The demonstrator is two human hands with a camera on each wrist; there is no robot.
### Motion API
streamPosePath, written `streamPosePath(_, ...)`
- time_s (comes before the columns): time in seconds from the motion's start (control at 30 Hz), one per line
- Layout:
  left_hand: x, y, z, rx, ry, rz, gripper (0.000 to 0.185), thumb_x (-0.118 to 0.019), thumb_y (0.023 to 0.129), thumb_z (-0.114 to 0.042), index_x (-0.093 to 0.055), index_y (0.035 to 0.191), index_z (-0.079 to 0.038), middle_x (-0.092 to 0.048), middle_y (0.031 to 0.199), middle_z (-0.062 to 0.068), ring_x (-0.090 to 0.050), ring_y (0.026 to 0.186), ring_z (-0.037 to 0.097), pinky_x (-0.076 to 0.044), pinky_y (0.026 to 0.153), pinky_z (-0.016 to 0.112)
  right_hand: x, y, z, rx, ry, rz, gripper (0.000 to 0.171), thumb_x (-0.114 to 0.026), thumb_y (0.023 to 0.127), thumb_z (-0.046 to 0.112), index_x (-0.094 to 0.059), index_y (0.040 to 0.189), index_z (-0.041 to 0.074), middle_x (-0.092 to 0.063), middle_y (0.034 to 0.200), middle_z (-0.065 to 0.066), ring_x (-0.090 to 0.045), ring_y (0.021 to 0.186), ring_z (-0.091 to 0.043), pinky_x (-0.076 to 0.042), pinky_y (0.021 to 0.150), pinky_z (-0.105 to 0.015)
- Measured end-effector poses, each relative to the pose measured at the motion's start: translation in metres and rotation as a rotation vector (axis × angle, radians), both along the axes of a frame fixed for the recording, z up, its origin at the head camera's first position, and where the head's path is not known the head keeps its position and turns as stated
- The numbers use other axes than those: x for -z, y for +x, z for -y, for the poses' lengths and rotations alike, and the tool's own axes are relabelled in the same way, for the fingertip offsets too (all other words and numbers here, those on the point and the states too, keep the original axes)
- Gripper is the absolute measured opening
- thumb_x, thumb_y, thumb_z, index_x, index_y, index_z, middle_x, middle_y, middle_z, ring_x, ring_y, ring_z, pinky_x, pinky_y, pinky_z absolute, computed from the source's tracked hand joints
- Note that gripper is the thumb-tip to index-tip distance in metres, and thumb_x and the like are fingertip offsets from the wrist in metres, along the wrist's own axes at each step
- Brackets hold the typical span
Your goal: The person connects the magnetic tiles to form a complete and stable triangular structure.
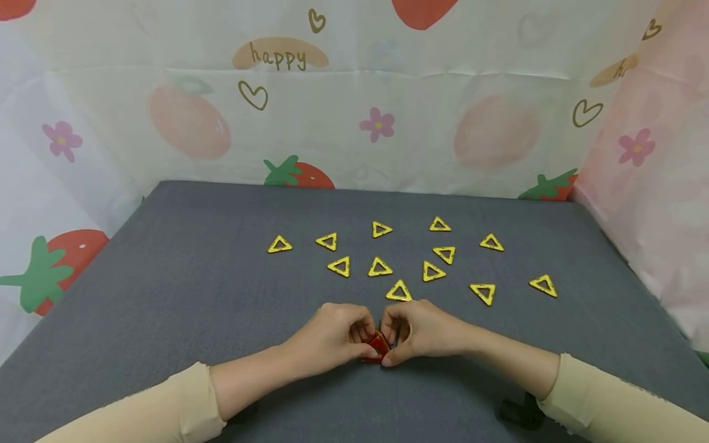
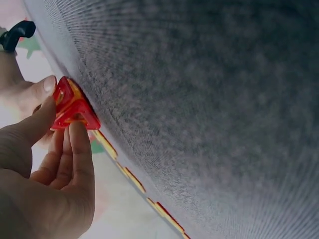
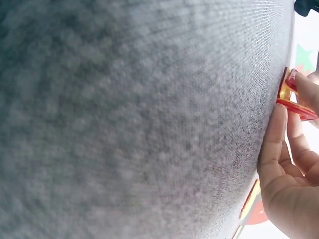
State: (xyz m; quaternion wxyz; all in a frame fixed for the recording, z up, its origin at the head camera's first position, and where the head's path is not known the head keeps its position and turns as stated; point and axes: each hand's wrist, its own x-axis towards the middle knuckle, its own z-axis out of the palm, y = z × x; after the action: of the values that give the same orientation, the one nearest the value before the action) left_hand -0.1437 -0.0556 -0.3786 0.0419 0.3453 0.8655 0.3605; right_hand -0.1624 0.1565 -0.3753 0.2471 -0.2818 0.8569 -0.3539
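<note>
A small red shape made of triangle pieces (image 1: 378, 346) sits on the grey cloth (image 1: 194, 277) near the front middle. My left hand (image 1: 338, 337) and right hand (image 1: 415, 331) meet over it and both pinch it with thumb and fingers. In the left wrist view the red shape (image 2: 72, 107) shows orange inner edges, with my left fingers (image 2: 79, 149) under it. The right wrist view shows the red shape (image 3: 293, 97) at the cloth's edge, with my right fingers (image 3: 275, 144) beside it. Several yellow triangle frames (image 1: 399, 291) lie scattered just beyond my hands.
The grey cloth is walled on three sides by a pale sheet (image 1: 354, 117) printed with strawberries, flowers and hearts. Yellow triangles spread from the left one (image 1: 279, 245) to the right one (image 1: 543, 285). A dark strap (image 1: 517, 413) sits under my right forearm.
</note>
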Motion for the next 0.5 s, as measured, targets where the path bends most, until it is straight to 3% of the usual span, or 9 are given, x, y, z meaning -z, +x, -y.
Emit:
streamPosePath(0.2,0.002,-0.005,0.005,-0.002,-0.019,0.074,0.017,-0.081,0.069,-0.026,-0.07,0.073,-0.014,-0.066,0.07,-0.003,-0.056,0.058,-0.002,-0.046,0.053,0.014,-0.001,0.0,0.0,-0.01,0.007,-0.017,0.024,-0.081,0.07,0.033,-0.061,0.08,0.022,-0.062,0.076,0.007,-0.06,0.064,-0.007,-0.049,0.058,-0.023)
streamPosePath(0.5,0.006,-0.013,0.012,0.041,-0.026,0.259,0.02,-0.08,0.07,-0.026,-0.073,0.083,-0.013,-0.068,0.081,0.001,-0.06,0.067,0.001,-0.049,0.059,0.016,-0.001,-0.001,0.0,-0.031,-0.002,-0.02,0.023,-0.08,0.071,0.031,-0.061,0.079,0.022,-0.062,0.076,0.006,-0.06,0.065,-0.008,-0.05,0.058,-0.023)
